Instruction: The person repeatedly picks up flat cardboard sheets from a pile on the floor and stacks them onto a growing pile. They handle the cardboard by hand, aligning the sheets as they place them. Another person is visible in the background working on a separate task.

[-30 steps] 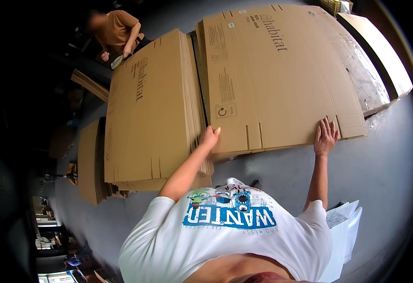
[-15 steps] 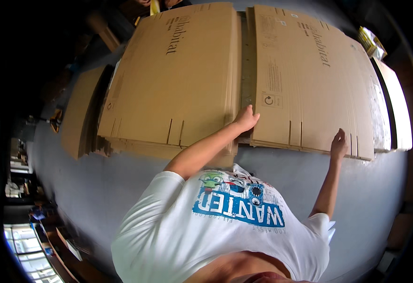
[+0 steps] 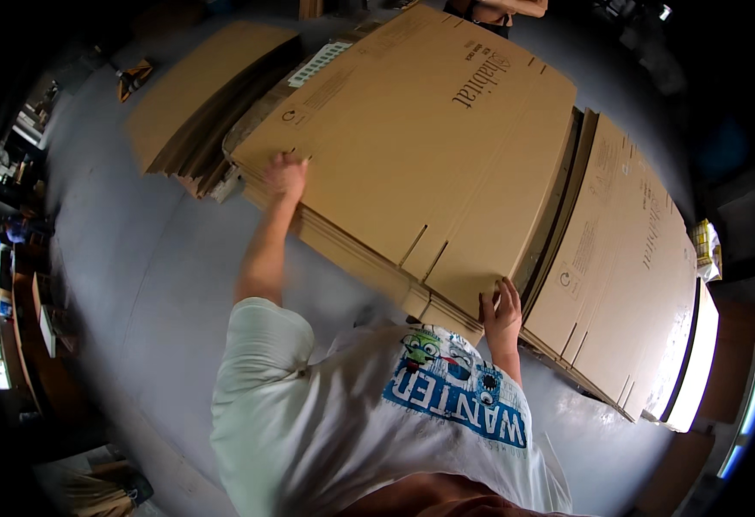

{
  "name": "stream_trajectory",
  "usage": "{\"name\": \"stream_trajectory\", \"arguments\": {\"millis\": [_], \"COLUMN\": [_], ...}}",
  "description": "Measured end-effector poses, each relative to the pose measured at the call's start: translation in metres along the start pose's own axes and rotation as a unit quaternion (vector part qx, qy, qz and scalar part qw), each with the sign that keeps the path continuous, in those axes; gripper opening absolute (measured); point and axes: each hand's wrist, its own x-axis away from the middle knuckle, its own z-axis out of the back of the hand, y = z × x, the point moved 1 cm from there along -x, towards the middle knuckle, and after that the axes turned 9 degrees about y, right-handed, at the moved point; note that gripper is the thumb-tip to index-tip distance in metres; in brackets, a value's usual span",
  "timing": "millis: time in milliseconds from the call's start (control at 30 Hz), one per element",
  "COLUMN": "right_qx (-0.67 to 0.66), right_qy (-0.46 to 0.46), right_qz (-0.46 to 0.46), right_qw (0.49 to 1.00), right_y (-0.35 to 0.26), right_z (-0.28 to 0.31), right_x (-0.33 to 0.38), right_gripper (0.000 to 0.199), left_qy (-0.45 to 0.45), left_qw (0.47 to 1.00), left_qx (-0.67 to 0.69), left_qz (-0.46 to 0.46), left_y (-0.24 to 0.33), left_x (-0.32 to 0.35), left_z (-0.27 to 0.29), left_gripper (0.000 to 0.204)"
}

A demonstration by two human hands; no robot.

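A tall stack of flattened cardboard boxes (image 3: 412,146) lies right in front of me, printed side up, with slots cut along its near edge. On its near left corner rests my left hand (image 3: 286,177), fingers a little apart and slightly blurred. My right hand (image 3: 502,314) touches the near right corner, thumb and fingers apart, fingertips against the board's edge. Below the top sheet, several more layers and a strap show at the near side. A second stack of flattened boxes (image 3: 614,258) stands to the right, across a narrow dark gap.
Another stack of brown cardboard (image 3: 214,77) stands at the far left, near a yellow-and-black floor tool (image 3: 134,79). Part of another person (image 3: 515,7) shows beyond the stack. At right are a yellow-and-white bag (image 3: 708,250) and a bright white sheet (image 3: 692,362). Grey floor (image 3: 153,258) lies to my left.
My view has turned and shifted left. My left hand has gone from the gap between the stacks to the left stack's left corner; my right hand moved from the right stack to the left stack's right corner.
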Motion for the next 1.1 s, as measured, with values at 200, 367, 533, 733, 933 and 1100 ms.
{"name": "stream_trajectory", "arguments": {"millis": [200, 367, 533, 733, 933, 1100], "right_qx": [0.035, 0.05, 0.094, 0.082, 0.049, 0.037], "right_qy": [0.017, 0.005, -0.059, -0.065, -0.057, 0.02], "right_qz": [-0.091, -0.078, -0.08, -0.044, -0.146, -0.182], "right_qw": [0.995, 0.996, 0.991, 0.993, 0.986, 0.982], "right_y": [-0.009, -0.03, -0.041, -0.042, -0.025, -0.019], "right_z": [-0.007, -0.01, -0.01, -0.018, -0.016, -0.01], "right_x": [-0.007, -0.021, -0.026, -0.03, -0.035, -0.051], "right_gripper": [0.038, 0.033, 0.034, 0.028, 0.029, 0.033], "left_qy": [-0.054, -0.085, -0.126, -0.067, -0.061, -0.108], "left_qw": [0.993, 0.986, 0.982, 0.991, 0.995, 0.99], "left_qx": [-0.07, -0.06, -0.114, -0.089, -0.073, -0.064], "left_qz": [0.081, 0.13, 0.086, 0.07, 0.031, 0.065], "left_y": [-0.079, -0.095, -0.1, -0.111, -0.108, -0.102], "left_x": [-0.052, -0.08, -0.101, -0.1, -0.08, -0.093], "left_z": [-0.014, -0.02, -0.008, -0.018, -0.008, 0.006], "left_gripper": [0.098, 0.092, 0.073, 0.051, 0.035, 0.028]}}
